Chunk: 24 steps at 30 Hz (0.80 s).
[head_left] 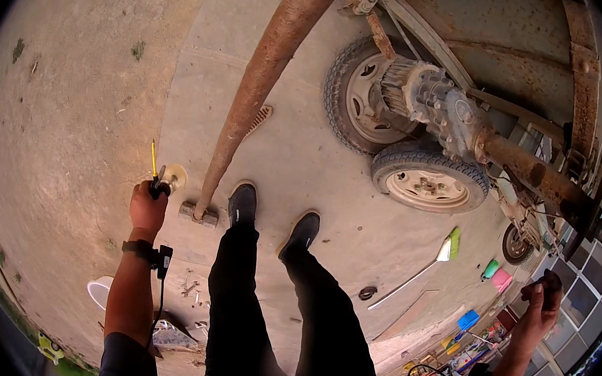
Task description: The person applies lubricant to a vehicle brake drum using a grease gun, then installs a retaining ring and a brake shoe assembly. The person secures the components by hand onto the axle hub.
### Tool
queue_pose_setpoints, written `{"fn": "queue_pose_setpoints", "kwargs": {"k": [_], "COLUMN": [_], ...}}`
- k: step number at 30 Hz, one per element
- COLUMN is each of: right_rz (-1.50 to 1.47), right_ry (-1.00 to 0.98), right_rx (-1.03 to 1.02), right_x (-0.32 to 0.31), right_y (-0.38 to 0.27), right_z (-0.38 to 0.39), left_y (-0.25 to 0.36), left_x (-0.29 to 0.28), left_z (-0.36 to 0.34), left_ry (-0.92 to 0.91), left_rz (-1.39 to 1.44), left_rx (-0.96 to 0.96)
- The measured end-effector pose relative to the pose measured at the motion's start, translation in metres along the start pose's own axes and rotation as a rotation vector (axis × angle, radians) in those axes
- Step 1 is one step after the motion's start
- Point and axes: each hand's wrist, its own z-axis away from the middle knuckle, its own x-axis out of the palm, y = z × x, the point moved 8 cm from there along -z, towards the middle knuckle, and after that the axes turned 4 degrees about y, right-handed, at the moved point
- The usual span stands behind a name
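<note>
My left hand [147, 210] is closed round a slim tool with a yellow shaft [154, 158] and a dark lower part. A grey metal piece [162, 173] sticks up beside the shaft; I cannot tell whether it belongs to the same tool. Just beyond these is a pale round disc [176, 177], partly hidden by the hand. Well out to the right, my right hand [542, 301] is raised with loosely curled fingers and darkened fingertips. Nothing shows in it, and it touches nothing. Both wrists wear dark straps with cables.
A rusty pole [260, 73] slants down to a block [199, 215] beside my left shoe. Ahead right are two wheels [430, 181] and a rusty axle [517, 158] under a metal frame. Loose wrenches [189, 286] lie near my left leg. A long-handled tool [409, 280] lies right of my feet.
</note>
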Motion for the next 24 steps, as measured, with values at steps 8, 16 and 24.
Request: {"fn": "queue_pose_setpoints", "kwargs": {"k": [8,16,24], "right_rz": [-0.057,-0.052,-0.196], "right_ry": [-0.413,-0.585,-0.589], "right_rx": [0.072,0.039,0.061], "right_x": [0.109,0.171,0.142], "right_y": [0.026,0.021,0.009], "right_z": [0.031,0.051,0.064], "left_y": [-0.018,-0.038,-0.041], "left_x": [0.06,0.105,0.068], "left_z": [-0.002,-0.022,0.011], "left_ry": [-0.033,-0.023,-0.087], "left_rz": [0.043,0.021,0.106], "left_rx": [-0.148,-0.135,-0.146]}}
